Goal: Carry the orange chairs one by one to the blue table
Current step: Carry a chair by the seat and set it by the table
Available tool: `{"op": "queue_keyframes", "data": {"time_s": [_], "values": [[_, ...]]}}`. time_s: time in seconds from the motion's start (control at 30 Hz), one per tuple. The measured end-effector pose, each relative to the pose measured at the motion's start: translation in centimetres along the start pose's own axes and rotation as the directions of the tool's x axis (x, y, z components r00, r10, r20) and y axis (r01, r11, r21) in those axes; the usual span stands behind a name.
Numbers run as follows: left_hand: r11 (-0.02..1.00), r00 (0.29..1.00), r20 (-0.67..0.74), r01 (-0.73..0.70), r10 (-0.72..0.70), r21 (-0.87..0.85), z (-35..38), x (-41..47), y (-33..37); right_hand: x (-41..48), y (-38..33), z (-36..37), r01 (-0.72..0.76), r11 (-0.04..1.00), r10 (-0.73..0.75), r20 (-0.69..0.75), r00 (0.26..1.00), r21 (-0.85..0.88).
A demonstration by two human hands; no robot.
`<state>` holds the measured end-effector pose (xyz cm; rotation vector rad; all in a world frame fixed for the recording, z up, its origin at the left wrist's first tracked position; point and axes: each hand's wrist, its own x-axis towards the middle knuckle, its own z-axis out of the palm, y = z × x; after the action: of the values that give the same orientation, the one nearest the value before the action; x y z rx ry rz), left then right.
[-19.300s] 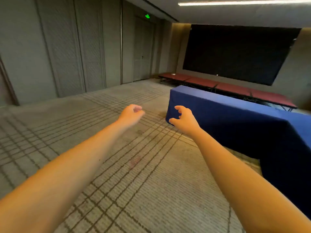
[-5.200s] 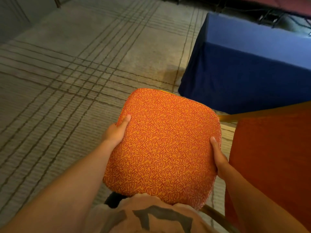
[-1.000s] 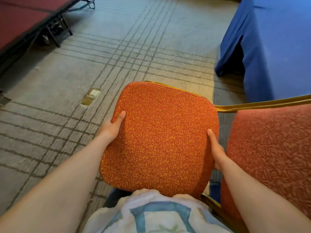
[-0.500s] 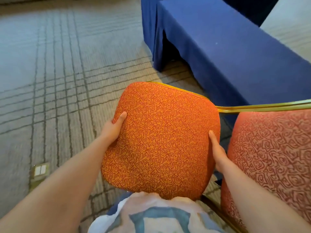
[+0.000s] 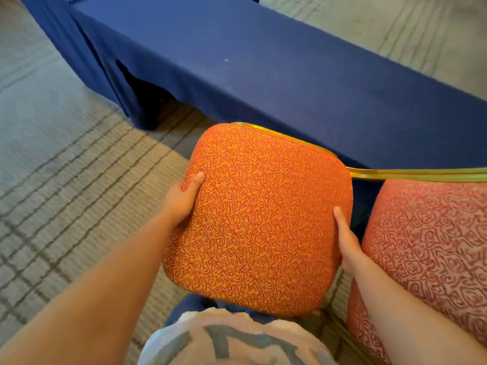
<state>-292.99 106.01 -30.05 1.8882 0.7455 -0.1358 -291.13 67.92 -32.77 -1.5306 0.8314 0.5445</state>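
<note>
I hold an orange chair [image 5: 261, 219] with a swirl-patterned seat and a gold frame in front of my body. My left hand [image 5: 184, 198] grips the seat's left edge, thumb on top. On the seat's right edge sits my right hand [image 5: 345, 238], its fingers hidden underneath. The chair's padded back [image 5: 427, 246] fills the right side of the view. The blue table [image 5: 263, 67], draped in a blue cloth, runs just beyond the seat's far edge. The chair's legs are hidden.
Grey carpet [image 5: 66, 180] with a dark grid pattern covers the floor to the left and beyond the table. A second blue-draped table section [image 5: 58, 27] joins at the upper left. My shirt [image 5: 232, 341] shows at the bottom.
The view has swung toward the blue table, which now lies much closer, right past the seat. Both hands keep the same grip on the chair.
</note>
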Motion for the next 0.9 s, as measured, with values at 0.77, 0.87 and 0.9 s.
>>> {"op": "queue_keyframes", "data": {"time_s": [0.77, 0.87, 0.9], "values": [[0.703, 0.446, 0.889, -0.664, 0.1, 0.254, 13.7, 16.7, 12.9, -11.8, 10.4, 13.8, 0.21, 0.633, 0.47, -0.586, 0.66, 0.745], [0.653, 0.329, 0.943, -0.726, 0.054, 0.216, 15.8, 14.3, 13.4, -14.1, 12.6, 16.2, 0.259, 0.549, 0.57, -0.582, 0.58, 0.795], [0.634, 0.293, 0.955, -0.746, 0.035, 0.206, 16.5, 13.5, 13.6, -14.7, 13.3, 17.0, 0.27, 0.506, 0.598, -0.559, 0.574, 0.819]]}}
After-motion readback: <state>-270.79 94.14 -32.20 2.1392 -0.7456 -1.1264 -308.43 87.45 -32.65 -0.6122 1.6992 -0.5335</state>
